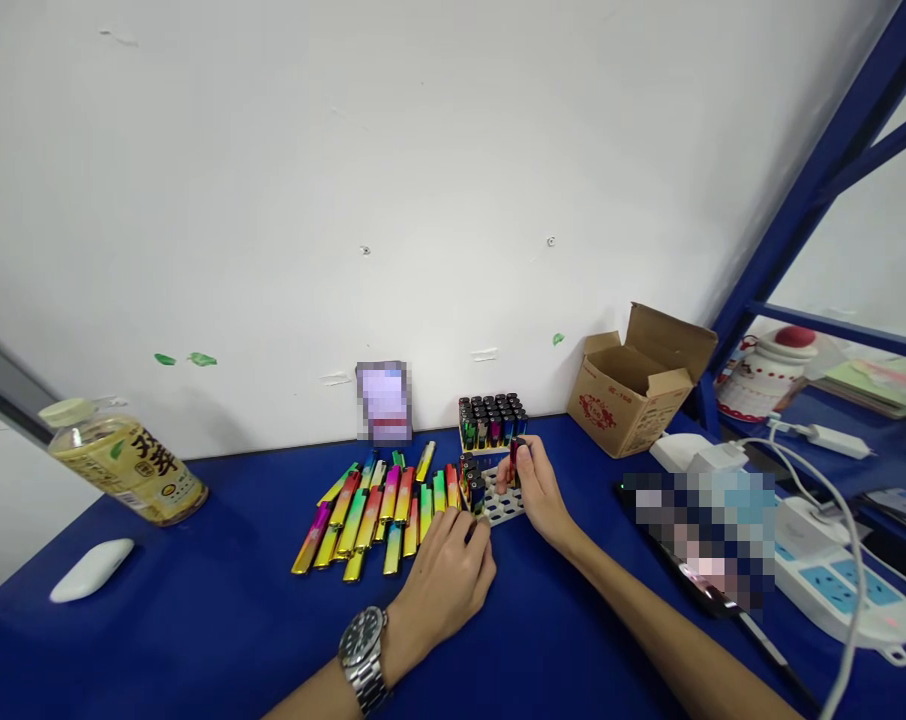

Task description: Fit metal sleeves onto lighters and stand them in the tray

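Observation:
Several rainbow-coloured lighters (378,510) lie side by side on the blue table (198,620). Right of them is a white holed tray (502,508) with a few lighters standing at its left edge. My right hand (537,490) is closed on a dark red lighter (516,458), held upright over the tray. My left hand (447,580), with a wristwatch, rests beside the loose lighters, its fingers curled on a lighter at the tray's near corner. A full tray of lighters (492,420) stands behind, by the wall.
An open cardboard box (640,385) sits at the right by the wall. A drink bottle (127,465) and a white mouse (91,570) lie at the left. A phone (693,565), power strip (843,585) and cables fill the right side. Blue shelf frame (820,170) rises at right.

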The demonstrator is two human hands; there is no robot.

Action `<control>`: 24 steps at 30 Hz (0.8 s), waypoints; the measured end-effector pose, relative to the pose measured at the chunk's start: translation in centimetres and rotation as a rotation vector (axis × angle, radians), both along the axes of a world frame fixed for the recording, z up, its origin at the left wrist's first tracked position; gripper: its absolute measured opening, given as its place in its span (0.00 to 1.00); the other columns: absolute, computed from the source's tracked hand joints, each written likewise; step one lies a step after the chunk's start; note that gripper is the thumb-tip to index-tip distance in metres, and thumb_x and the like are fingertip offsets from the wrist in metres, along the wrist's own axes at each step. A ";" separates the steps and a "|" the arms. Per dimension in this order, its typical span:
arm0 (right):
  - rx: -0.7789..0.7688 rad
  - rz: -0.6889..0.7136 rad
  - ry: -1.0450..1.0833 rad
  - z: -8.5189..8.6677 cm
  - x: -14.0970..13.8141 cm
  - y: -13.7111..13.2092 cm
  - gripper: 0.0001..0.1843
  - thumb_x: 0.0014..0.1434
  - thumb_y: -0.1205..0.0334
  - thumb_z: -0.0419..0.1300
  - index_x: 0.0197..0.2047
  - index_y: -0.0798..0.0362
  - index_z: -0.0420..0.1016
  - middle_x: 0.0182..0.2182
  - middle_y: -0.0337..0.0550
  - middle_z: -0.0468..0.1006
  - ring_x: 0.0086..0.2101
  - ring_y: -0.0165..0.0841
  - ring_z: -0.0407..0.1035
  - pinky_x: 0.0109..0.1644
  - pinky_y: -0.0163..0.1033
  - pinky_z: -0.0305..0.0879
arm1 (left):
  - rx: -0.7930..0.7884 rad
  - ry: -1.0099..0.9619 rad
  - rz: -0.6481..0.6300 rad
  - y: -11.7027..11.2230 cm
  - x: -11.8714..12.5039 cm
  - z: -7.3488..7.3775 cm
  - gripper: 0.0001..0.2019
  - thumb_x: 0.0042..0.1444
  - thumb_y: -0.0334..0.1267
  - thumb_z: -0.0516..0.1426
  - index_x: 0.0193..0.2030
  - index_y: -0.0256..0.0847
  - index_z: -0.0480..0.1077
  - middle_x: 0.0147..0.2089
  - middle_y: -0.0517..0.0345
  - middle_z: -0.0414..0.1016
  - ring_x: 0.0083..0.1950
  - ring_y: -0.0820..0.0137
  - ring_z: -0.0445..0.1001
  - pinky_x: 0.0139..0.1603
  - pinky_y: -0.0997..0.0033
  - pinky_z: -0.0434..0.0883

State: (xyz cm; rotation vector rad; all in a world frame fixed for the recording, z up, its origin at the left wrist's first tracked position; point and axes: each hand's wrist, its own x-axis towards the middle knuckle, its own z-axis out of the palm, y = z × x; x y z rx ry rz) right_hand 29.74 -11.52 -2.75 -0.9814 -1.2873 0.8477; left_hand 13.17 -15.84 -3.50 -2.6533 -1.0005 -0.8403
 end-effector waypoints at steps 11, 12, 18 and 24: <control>0.160 0.028 -0.286 -0.7 -0.2 -1.0 0.11 0.59 0.57 0.57 0.30 0.54 0.75 0.23 0.40 0.74 0.23 0.32 0.67 0.27 0.35 0.65 | 0.117 -0.082 0.112 -0.1 0.0 0.0 0.10 0.57 0.27 0.49 0.28 0.38 0.68 0.25 0.55 0.69 0.30 0.65 0.68 0.36 0.63 0.67; 0.170 0.036 -0.295 -0.8 -0.2 -1.1 0.10 0.59 0.58 0.58 0.32 0.54 0.76 0.23 0.40 0.75 0.23 0.32 0.68 0.27 0.35 0.65 | 0.148 -0.082 0.137 -0.1 -0.1 0.1 0.10 0.56 0.27 0.50 0.26 0.38 0.67 0.24 0.56 0.68 0.29 0.65 0.67 0.35 0.63 0.66; 0.429 0.008 -0.593 -0.5 0.3 -1.4 0.13 0.64 0.59 0.55 0.30 0.54 0.74 0.22 0.42 0.75 0.23 0.31 0.67 0.28 0.35 0.63 | 0.189 0.078 0.369 1.0 -0.8 1.1 0.08 0.55 0.30 0.51 0.27 0.38 0.68 0.25 0.53 0.69 0.30 0.63 0.69 0.37 0.62 0.64; 0.509 -0.026 -0.911 0.0 0.4 -1.6 0.21 0.67 0.58 0.49 0.24 0.54 0.67 0.19 0.42 0.69 0.20 0.30 0.61 0.25 0.36 0.54 | 0.008 0.314 0.682 3.0 -2.4 3.3 0.11 0.59 0.33 0.47 0.35 0.34 0.69 0.34 0.43 0.72 0.36 0.54 0.71 0.36 0.59 0.64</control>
